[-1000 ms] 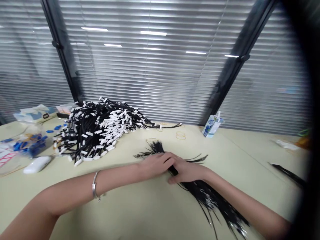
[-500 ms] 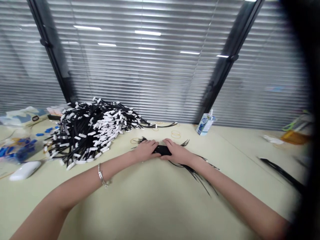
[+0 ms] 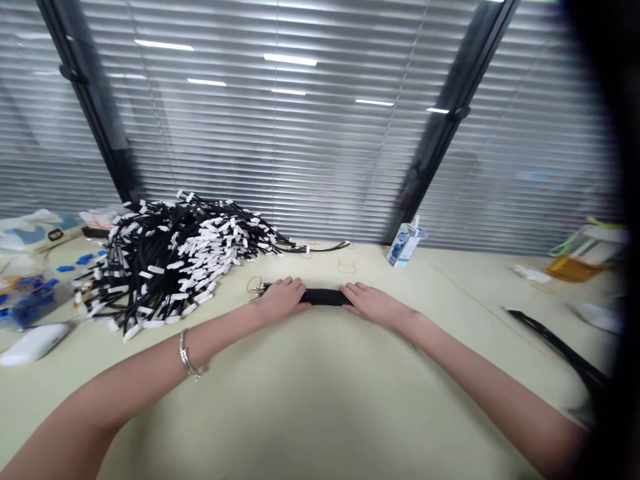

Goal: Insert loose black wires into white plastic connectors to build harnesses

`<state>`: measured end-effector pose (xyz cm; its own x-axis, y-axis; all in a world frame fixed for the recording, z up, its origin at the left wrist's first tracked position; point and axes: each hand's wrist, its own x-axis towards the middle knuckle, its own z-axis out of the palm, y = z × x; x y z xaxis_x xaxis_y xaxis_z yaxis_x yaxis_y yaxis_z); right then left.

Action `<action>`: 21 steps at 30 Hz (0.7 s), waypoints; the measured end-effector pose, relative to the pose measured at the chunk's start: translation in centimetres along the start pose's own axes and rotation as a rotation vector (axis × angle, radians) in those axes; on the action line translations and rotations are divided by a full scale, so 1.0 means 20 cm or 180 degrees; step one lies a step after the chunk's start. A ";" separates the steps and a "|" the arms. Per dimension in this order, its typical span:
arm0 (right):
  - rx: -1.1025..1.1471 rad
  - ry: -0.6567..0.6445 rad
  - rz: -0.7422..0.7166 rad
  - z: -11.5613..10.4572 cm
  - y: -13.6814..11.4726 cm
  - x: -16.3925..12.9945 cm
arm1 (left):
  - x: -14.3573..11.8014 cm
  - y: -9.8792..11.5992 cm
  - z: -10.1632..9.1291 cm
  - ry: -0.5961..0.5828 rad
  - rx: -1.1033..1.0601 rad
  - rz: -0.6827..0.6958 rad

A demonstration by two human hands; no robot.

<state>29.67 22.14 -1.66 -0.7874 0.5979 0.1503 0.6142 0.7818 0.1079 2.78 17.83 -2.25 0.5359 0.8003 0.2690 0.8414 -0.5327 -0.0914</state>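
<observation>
A tight black bundle of cords (image 3: 324, 297) lies across the pale table (image 3: 310, 400), in front of me. My left hand (image 3: 283, 297) covers its left end and my right hand (image 3: 370, 304) covers its right end, both gripping it. A silver bracelet (image 3: 186, 355) sits on my left wrist. To the left rises a big heap of black cords with white tags (image 3: 173, 257).
Yellow rubber bands (image 3: 346, 265) lie behind the bundle. A small blue-white carton (image 3: 404, 244) stands by the window blinds. A white case (image 3: 31, 343) and blue pieces in a bag (image 3: 27, 303) sit far left. Another black cord strand (image 3: 555, 343) lies right.
The loose, splayed cords have been gathered into one compact straight bundle. My hands have slid apart along it to its two ends, and the view has shifted slightly up.
</observation>
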 end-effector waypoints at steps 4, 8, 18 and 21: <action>-0.0012 0.0129 -0.0118 0.04 0.00 0.00 | -0.01 -0.01 -0.02 -0.0067 -0.0083 -0.0042; -0.0055 0.0245 -0.0058 0.07 -0.02 0.00 | -0.01 -0.03 -0.03 -0.0164 -0.0201 -0.0094; -0.0183 0.0511 0.0071 0.07 -0.08 0.01 | 0.03 -0.12 -0.22 0.0088 -0.0397 0.0111; -0.0239 0.0766 0.0325 0.09 -0.13 -0.01 | 0.09 -0.27 -0.40 0.0442 -0.0370 -0.0084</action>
<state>28.12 20.26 -3.77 -0.6916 0.6064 0.3924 0.6989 0.6990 0.1516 -1.35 19.97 6.33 0.4921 0.7731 0.4003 0.8370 -0.5466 0.0267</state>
